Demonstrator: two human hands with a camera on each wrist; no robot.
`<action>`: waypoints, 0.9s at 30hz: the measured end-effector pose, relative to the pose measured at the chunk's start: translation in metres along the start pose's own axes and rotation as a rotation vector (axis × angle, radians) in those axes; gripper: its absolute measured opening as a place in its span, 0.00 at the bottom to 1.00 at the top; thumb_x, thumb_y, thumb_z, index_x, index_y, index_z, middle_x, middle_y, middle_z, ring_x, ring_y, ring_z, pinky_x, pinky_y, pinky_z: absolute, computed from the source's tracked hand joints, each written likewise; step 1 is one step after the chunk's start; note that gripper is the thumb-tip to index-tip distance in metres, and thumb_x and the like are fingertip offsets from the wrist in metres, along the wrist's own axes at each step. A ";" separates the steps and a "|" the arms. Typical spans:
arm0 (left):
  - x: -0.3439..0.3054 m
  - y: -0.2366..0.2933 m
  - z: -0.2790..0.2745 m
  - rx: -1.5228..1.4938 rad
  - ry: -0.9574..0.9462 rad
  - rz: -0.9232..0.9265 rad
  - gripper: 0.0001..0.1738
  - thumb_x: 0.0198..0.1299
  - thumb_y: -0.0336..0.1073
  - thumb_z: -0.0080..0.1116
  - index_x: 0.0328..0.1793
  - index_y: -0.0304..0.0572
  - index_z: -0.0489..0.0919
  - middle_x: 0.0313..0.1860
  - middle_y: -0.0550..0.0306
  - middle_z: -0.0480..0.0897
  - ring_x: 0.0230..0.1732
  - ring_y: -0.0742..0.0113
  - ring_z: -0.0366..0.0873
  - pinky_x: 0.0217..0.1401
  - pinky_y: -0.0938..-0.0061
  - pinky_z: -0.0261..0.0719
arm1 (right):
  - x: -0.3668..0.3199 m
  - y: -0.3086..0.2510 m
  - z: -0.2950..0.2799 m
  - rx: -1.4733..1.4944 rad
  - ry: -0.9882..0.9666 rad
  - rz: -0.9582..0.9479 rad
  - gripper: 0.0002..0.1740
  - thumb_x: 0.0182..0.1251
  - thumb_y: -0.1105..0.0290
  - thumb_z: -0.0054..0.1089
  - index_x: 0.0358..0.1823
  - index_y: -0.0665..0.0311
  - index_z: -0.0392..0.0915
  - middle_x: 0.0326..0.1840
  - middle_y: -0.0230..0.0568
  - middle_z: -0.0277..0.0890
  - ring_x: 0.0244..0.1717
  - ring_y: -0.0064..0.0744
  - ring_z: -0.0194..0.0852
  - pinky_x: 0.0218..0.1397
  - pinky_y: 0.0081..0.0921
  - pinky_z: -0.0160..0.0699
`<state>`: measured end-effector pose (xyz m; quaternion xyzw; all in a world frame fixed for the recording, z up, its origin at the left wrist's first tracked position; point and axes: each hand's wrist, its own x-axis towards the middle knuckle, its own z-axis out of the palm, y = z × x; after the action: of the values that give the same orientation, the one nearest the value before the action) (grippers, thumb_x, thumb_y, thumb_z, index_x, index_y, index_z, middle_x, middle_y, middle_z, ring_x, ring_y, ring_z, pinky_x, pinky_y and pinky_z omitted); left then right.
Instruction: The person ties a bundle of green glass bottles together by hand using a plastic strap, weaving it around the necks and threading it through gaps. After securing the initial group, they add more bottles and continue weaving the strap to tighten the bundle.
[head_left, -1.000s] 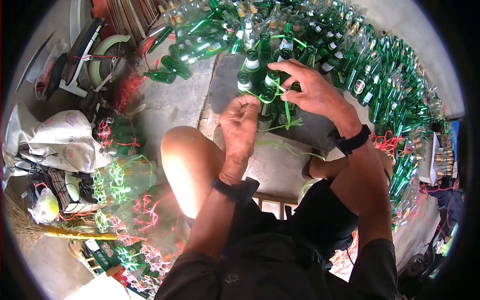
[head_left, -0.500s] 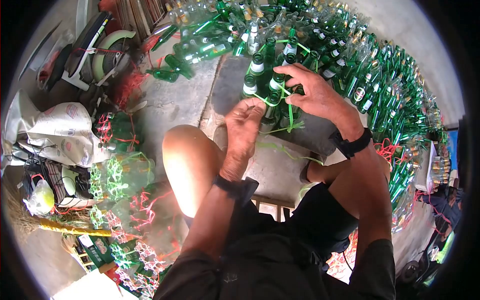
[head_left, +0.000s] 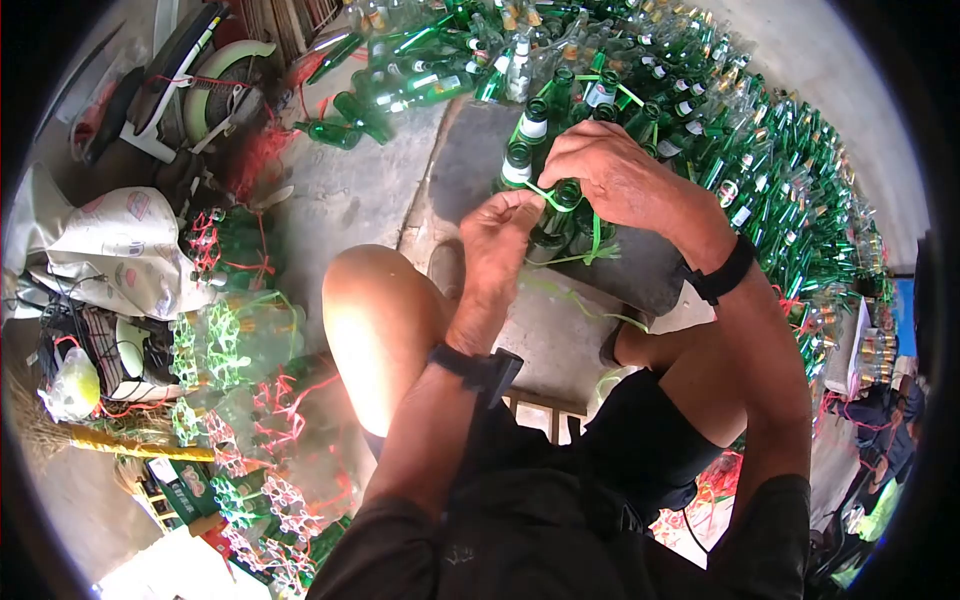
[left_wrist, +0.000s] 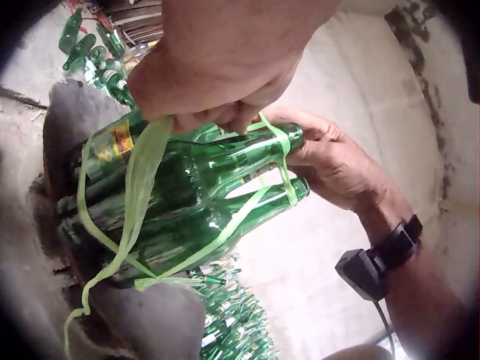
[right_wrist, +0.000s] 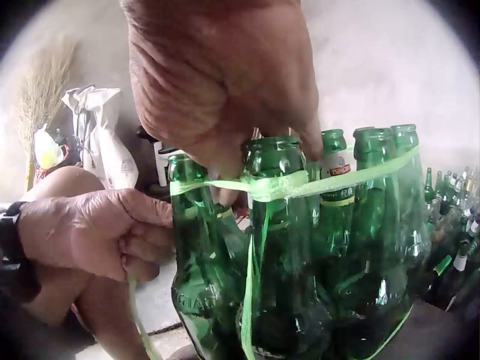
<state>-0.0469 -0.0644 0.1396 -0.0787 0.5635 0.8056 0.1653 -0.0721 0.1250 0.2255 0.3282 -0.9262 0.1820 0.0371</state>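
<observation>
Left grip (head_left: pixel 495 245) pinches green strap (left_wrist: pixel 139 176) beside bottles (right_wrist: pixel 277 247), right grip (head_left: pixel 615 180) clasps their necks.

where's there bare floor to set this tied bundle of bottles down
Bare concrete lies between the left knee and the loose bottles; the slab is free left of the tied bottles. Crowded: bottle heap to the right, netted bundles on the left.

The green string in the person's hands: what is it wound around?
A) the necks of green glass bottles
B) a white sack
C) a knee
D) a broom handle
A: the green string loops round the necks of the green bottles, pinched by the left hand while the right hand holds their tops.
</observation>
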 end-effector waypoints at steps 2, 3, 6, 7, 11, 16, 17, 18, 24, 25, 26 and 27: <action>0.003 -0.001 0.001 0.031 0.017 0.003 0.08 0.68 0.35 0.67 0.47 0.39 0.88 0.28 0.70 0.82 0.22 0.85 0.68 0.22 0.83 0.63 | 0.003 -0.002 -0.002 0.032 -0.139 0.079 0.29 0.51 0.92 0.47 0.50 0.58 0.86 0.52 0.35 0.80 0.59 0.43 0.71 0.69 0.39 0.67; 0.004 -0.001 0.001 0.028 0.032 0.001 0.07 0.67 0.32 0.68 0.46 0.36 0.88 0.31 0.68 0.84 0.26 0.84 0.72 0.27 0.83 0.67 | 0.005 -0.004 -0.004 0.035 -0.142 0.079 0.29 0.51 0.92 0.47 0.50 0.58 0.86 0.52 0.35 0.80 0.59 0.43 0.71 0.69 0.39 0.67; 0.005 0.000 0.004 0.016 0.055 0.006 0.06 0.66 0.28 0.69 0.44 0.31 0.89 0.33 0.66 0.86 0.30 0.83 0.74 0.32 0.83 0.70 | 0.008 -0.004 -0.006 0.073 -0.240 0.152 0.31 0.49 0.92 0.46 0.51 0.58 0.85 0.54 0.36 0.79 0.56 0.45 0.69 0.67 0.39 0.68; 0.005 -0.001 0.005 0.007 0.062 0.011 0.06 0.66 0.28 0.69 0.43 0.30 0.89 0.33 0.66 0.86 0.30 0.83 0.74 0.31 0.83 0.70 | 0.008 -0.001 -0.004 0.073 -0.236 0.136 0.30 0.52 0.90 0.50 0.51 0.54 0.86 0.52 0.36 0.79 0.55 0.45 0.69 0.66 0.39 0.68; 0.011 -0.008 0.007 0.009 0.071 0.056 0.08 0.66 0.30 0.70 0.41 0.29 0.88 0.31 0.67 0.84 0.29 0.84 0.72 0.30 0.83 0.69 | 0.014 -0.001 -0.008 0.049 -0.325 0.161 0.27 0.54 0.88 0.54 0.51 0.52 0.86 0.50 0.35 0.79 0.55 0.44 0.70 0.64 0.39 0.69; 0.010 -0.004 0.014 0.056 0.145 0.113 0.12 0.67 0.34 0.72 0.36 0.29 0.88 0.26 0.69 0.81 0.26 0.83 0.68 0.25 0.80 0.64 | 0.017 -0.006 -0.014 -0.005 -0.395 0.167 0.26 0.54 0.87 0.57 0.52 0.53 0.83 0.51 0.34 0.78 0.57 0.44 0.70 0.64 0.40 0.69; 0.010 -0.005 0.015 0.055 0.145 0.111 0.12 0.67 0.34 0.72 0.36 0.29 0.88 0.26 0.69 0.81 0.26 0.83 0.68 0.25 0.80 0.64 | 0.017 -0.007 -0.015 -0.035 -0.398 0.162 0.25 0.54 0.87 0.58 0.52 0.53 0.82 0.51 0.34 0.78 0.57 0.43 0.70 0.64 0.41 0.69; 0.012 -0.005 0.015 0.057 0.145 0.117 0.13 0.67 0.34 0.72 0.34 0.29 0.87 0.26 0.69 0.80 0.26 0.84 0.67 0.25 0.80 0.63 | 0.017 -0.008 -0.016 -0.034 -0.400 0.162 0.25 0.54 0.87 0.58 0.52 0.53 0.82 0.51 0.34 0.78 0.57 0.43 0.70 0.64 0.41 0.69; 0.010 0.001 0.018 0.074 0.123 0.131 0.15 0.67 0.34 0.71 0.29 0.31 0.86 0.23 0.71 0.77 0.24 0.84 0.64 0.23 0.79 0.59 | 0.022 -0.017 -0.027 -0.230 -0.336 0.043 0.22 0.52 0.85 0.63 0.48 0.54 0.81 0.46 0.35 0.75 0.57 0.43 0.73 0.60 0.41 0.70; 0.009 0.003 0.019 0.077 0.126 0.115 0.15 0.67 0.34 0.71 0.29 0.32 0.85 0.22 0.71 0.77 0.24 0.84 0.63 0.23 0.79 0.58 | 0.022 -0.015 -0.027 -0.270 -0.290 0.001 0.19 0.52 0.84 0.63 0.44 0.54 0.82 0.46 0.35 0.75 0.55 0.43 0.73 0.59 0.40 0.71; 0.010 0.002 0.019 0.075 0.127 0.116 0.15 0.67 0.34 0.71 0.29 0.32 0.85 0.22 0.71 0.77 0.24 0.84 0.63 0.23 0.79 0.58 | 0.023 -0.013 -0.027 -0.311 -0.244 -0.042 0.16 0.52 0.83 0.63 0.41 0.55 0.83 0.45 0.35 0.74 0.54 0.43 0.73 0.58 0.39 0.71; 0.012 0.000 0.019 0.102 0.128 0.124 0.15 0.68 0.34 0.71 0.29 0.32 0.85 0.22 0.71 0.76 0.24 0.84 0.63 0.23 0.78 0.58 | 0.023 -0.012 -0.027 -0.313 -0.244 -0.044 0.16 0.52 0.83 0.63 0.41 0.55 0.83 0.45 0.35 0.74 0.54 0.43 0.73 0.58 0.39 0.71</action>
<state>-0.0570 -0.0446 0.1427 -0.0863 0.6169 0.7780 0.0826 -0.0843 0.1124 0.2584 0.3581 -0.9334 -0.0063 -0.0209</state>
